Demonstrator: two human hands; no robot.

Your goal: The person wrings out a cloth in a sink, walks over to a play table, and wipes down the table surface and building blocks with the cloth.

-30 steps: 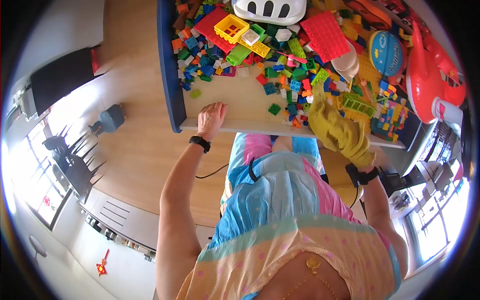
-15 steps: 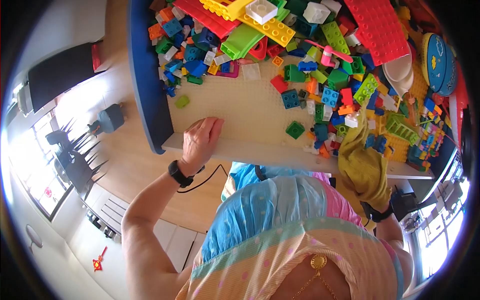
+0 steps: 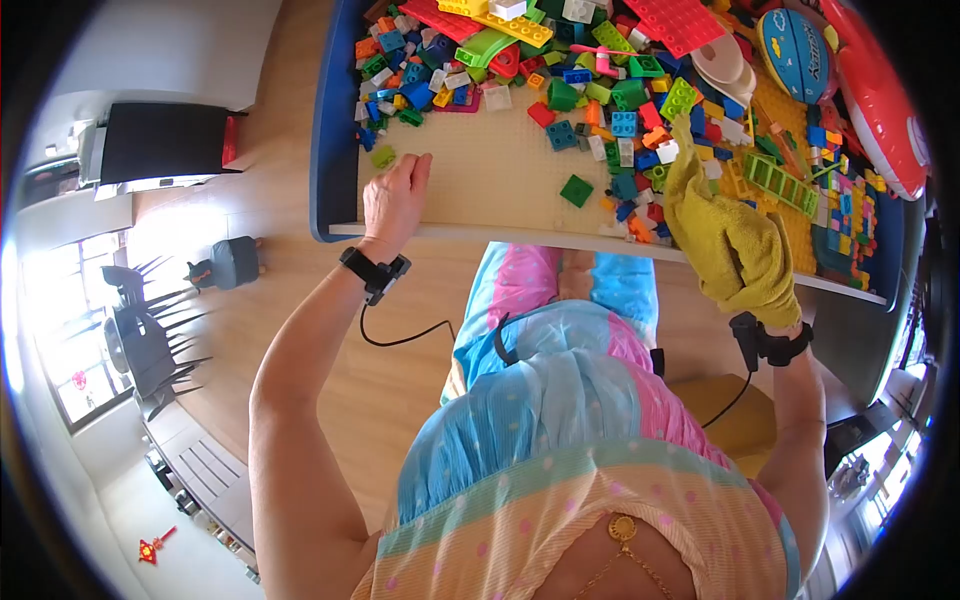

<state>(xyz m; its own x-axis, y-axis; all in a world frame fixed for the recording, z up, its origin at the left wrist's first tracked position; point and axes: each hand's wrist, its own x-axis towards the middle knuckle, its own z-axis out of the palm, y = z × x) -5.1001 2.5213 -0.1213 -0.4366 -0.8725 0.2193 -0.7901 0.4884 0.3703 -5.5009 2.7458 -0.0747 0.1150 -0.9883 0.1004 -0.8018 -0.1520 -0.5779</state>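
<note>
My left hand rests over the front rim of a blue-sided play table, its fingers curled together. What they hold, if anything, is hidden. Just beyond it a lime green brick lies on the cream studded baseplate. A yellow-green towel covers my right hand, hiding its fingers; only the wrist shows. The towel is bunched around that hand at the table's front right, its narrow tip reaching among the bricks. Left of the towel, a dark green brick sits alone on the baseplate.
Mixed bricks heap across the back and right. A blue ball, white cups, a red plate and a red inflatable lie toward the far right. The blue side wall bounds the left. Cables hang from both wristbands.
The view has shifted, showing more floor and my legs. My left hand has moved slightly forward, nearer the lime green brick. The towel stays around my right hand.
</note>
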